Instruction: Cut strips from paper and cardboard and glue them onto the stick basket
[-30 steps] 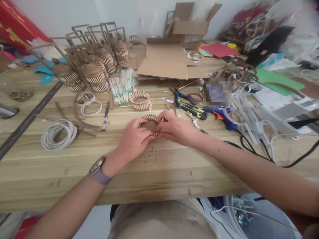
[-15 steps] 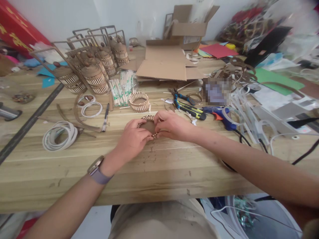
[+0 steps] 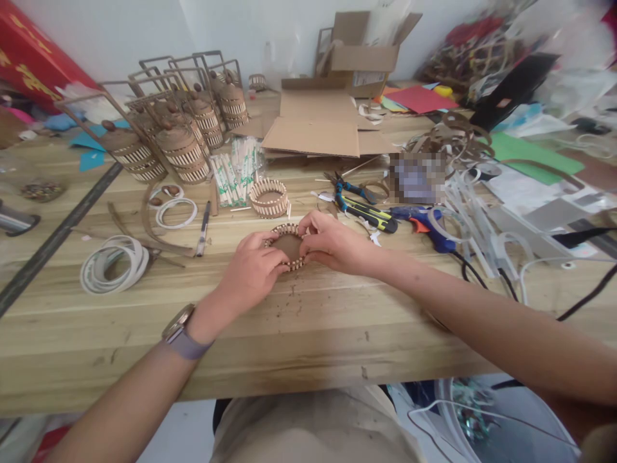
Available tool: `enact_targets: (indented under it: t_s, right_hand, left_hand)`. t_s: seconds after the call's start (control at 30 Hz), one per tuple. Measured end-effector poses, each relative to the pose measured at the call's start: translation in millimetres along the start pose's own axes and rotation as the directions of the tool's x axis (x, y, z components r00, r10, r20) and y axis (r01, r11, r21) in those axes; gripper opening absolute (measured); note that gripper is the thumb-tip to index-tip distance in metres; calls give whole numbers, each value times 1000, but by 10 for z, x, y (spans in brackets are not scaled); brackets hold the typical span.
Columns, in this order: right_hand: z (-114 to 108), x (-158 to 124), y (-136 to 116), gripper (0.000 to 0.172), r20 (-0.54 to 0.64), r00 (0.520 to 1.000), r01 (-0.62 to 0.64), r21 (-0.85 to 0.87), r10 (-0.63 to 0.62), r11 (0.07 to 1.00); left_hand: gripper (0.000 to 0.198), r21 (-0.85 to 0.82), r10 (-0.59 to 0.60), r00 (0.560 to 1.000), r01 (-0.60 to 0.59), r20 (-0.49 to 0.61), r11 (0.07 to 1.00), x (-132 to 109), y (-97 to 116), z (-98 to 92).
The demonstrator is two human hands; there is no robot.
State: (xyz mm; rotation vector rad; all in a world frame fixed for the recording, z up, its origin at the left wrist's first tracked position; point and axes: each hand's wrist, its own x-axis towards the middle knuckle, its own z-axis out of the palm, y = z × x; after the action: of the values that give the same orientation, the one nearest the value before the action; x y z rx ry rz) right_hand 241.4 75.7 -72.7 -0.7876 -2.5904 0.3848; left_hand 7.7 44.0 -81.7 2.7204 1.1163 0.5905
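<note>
A small round brown disc ringed with short wooden sticks (image 3: pixel 288 244) lies on the wooden table (image 3: pixel 308 321). My left hand (image 3: pixel 250 273) curls round its near-left rim, fingers closed on it. My right hand (image 3: pixel 332 243) pinches its far-right rim, fingers pressed together on the sticks. A finished stick ring (image 3: pixel 269 196) stands just beyond the disc.
Several small stick baskets with handles (image 3: pixel 180 145) stand at the back left. White rings (image 3: pixel 113 260) lie to the left. Pliers, a utility knife (image 3: pixel 369 215) and a blue glue gun (image 3: pixel 424 225) lie to the right, with cables. Flat cardboard (image 3: pixel 315 125) lies behind.
Both hands have stayed on the disc. The fingers shifted slightly round its rim, and the view has moved a little.
</note>
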Motion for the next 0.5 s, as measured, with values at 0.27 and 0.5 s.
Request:
enact_targets:
  t_s: [0.27,0.5]
  right_hand:
    - [20,-64,-145,19,-75,992,-104,-3,103,995]
    - [-234,-793,-494,25,-213,941,-300,-161,264,940]
  left_hand:
    - [17,41,-6,999,7,-44,999,-19,-4,-6]
    - [26,184,51,978,-13,-203,983,-186,-144,-79]
